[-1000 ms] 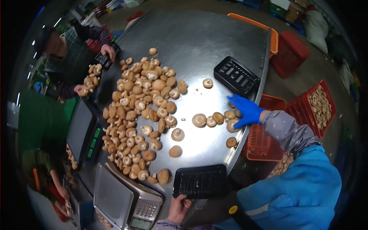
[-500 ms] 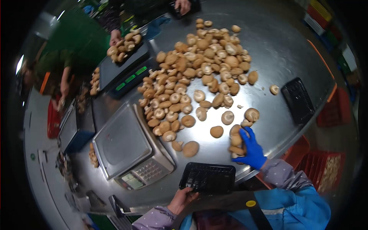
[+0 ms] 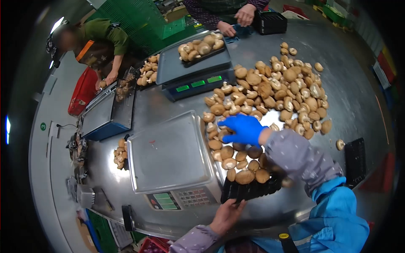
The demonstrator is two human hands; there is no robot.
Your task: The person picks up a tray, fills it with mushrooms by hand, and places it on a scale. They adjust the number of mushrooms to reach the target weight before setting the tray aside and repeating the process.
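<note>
My left hand (image 3: 228, 216), bare, grips the near edge of a black plastic tray (image 3: 249, 194). The tray is tilted, and several brown mushrooms (image 3: 244, 177) sit at its far side. Above the near part of the mushroom heap (image 3: 265, 89) is my right hand (image 3: 244, 130) in a blue glove, its fingers stretched to the left and apart. Caps lie right around those fingertips, and my right forearm covers part of the mushrooms beyond the tray.
A metal-topped scale (image 3: 168, 156) stands left of the tray. Farther back, another scale (image 3: 196, 80) carries a filled tray of mushrooms (image 3: 201, 48). A second black tray (image 3: 355, 162) lies at the right. Two people work across the table, one at another scale (image 3: 99, 114).
My right hand has swung left and away from me, from the near mushrooms to the heap's left part. The tray has come up against mushrooms and tilted. The view has turned.
</note>
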